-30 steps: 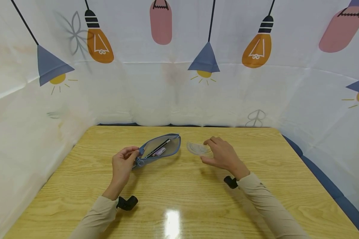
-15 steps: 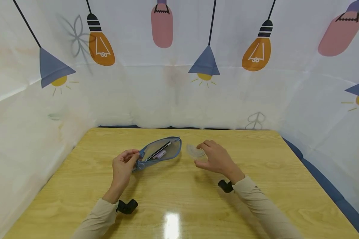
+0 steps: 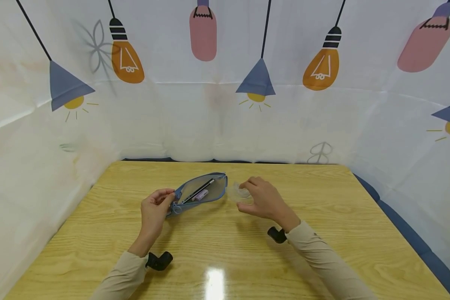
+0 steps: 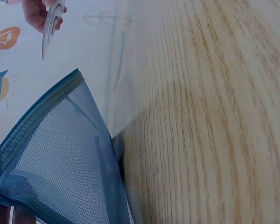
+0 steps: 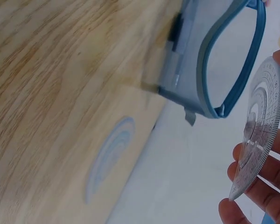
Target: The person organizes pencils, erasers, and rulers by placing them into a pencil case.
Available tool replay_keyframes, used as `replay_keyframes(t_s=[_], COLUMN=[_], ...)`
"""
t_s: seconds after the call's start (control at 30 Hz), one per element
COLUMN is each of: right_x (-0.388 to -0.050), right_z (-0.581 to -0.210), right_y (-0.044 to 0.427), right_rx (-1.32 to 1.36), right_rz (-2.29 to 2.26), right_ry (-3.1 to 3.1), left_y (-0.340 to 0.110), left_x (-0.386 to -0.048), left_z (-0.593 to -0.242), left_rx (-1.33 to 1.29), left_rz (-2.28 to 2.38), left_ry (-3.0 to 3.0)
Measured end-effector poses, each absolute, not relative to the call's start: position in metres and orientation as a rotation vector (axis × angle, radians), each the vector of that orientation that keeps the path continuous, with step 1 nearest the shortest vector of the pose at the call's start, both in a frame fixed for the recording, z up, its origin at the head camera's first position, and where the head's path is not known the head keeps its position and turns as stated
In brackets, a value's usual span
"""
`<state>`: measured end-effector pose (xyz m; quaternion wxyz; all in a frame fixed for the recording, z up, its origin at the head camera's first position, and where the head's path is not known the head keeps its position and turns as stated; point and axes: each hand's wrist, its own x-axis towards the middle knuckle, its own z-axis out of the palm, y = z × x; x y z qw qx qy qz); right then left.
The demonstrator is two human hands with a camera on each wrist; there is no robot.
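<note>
A blue mesh zip pouch (image 3: pixel 217 189) stands with its mouth open on the table, a black pen (image 3: pixel 199 190) and a small pale purple item, perhaps an eraser (image 3: pixel 200 195), inside it. My left hand (image 3: pixel 154 210) pinches the pouch's near left corner by the zipper end. To the right of the pouch, my right hand (image 3: pixel 266 199) holds a clear protractor (image 5: pixel 262 121) between thumb and fingers, raised above the table. In the left wrist view the protractor (image 4: pixel 51 25) hangs apart from the pouch's far corner.
The wooden table (image 3: pixel 225 241) reaches back to a white cloth (image 3: pixel 195 121) printed with lamps and bulbs. Black wrist cameras (image 3: pixel 159 261) sit on both wrists. Blue fabric (image 3: pixel 405 225) runs along the right table edge.
My right hand has moved left with the protractor, closer to the pouch's opening. The protractor has turned more edge-on. My left hand and the pouch stay almost where they were.
</note>
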<state>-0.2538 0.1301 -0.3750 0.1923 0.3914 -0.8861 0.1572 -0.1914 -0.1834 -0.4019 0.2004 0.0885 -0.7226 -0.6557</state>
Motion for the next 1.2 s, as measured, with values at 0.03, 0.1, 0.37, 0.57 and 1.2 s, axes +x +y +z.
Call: replay_keyframes(t_s=[0.03, 0.1, 0.37, 0.57, 1.2], right_x=[-0.254, -0.253, -0.254, -0.256, -0.258], right_z=[-0.375, -0.375, -0.374, -0.372, -0.368], right_y=[0.129, 0.125, 0.116, 0.110, 0.087], right_rx=[1.099, 1.102, 1.132, 1.172, 1.202], right_rz=[0.439, 0.435, 0.397, 0.393, 0.340], right_ry=[-2.489, -2.482, -2.451, -2.416, -2.442], left_y=[-0.183, -0.183, -0.184, -0.184, -0.183], left_x=[-0.191, -0.191, -0.192, -0.193, -0.189], left_z=[-0.402, -0.402, -0.402, -0.402, -0.400], left_rx=[0.247, 0.244, 0.247, 0.258, 0.263], left_rz=[-1.831, -1.834, -1.844, -1.839, -1.871], left_ry=[-2.020, -2.020, -2.007, -2.014, -2.017])
